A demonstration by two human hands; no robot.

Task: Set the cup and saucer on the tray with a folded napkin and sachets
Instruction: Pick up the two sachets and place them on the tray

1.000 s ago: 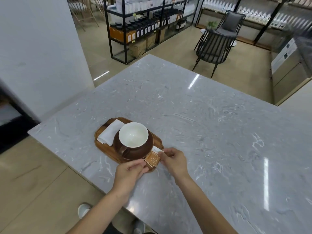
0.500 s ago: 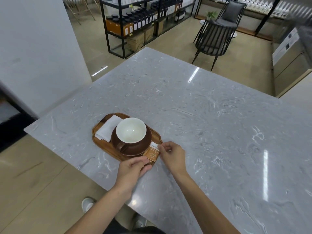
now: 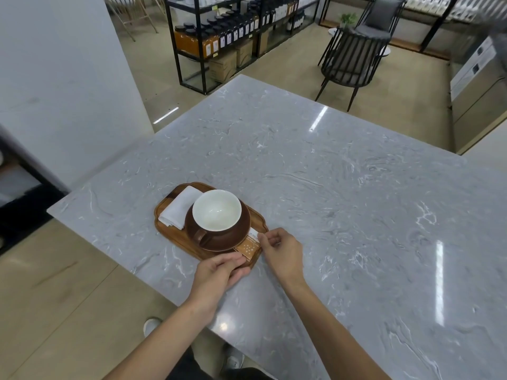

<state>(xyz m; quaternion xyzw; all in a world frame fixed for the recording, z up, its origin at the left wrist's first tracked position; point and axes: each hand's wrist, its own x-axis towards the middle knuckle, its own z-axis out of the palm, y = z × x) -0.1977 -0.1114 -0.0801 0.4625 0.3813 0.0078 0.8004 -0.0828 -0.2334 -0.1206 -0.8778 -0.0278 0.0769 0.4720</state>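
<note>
Grey marble table [image 3: 329,187], shop shelves [image 3: 219,37] and a chair [image 3: 354,58] behind. Wooden tray [image 3: 164,229] near its edge holds cup [image 3: 216,212], saucer [image 3: 241,231], napkin [image 3: 178,209]; both hands, left hand [image 3: 219,272] and right hand [image 3: 282,250], have fingers pinching the sachets [image 3: 248,246] at the tray's near corner.

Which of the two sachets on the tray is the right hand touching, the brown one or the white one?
The white sachet: the right hand pinches its edge beside the saucer. The brown sachet lies nearer the left hand.
</note>
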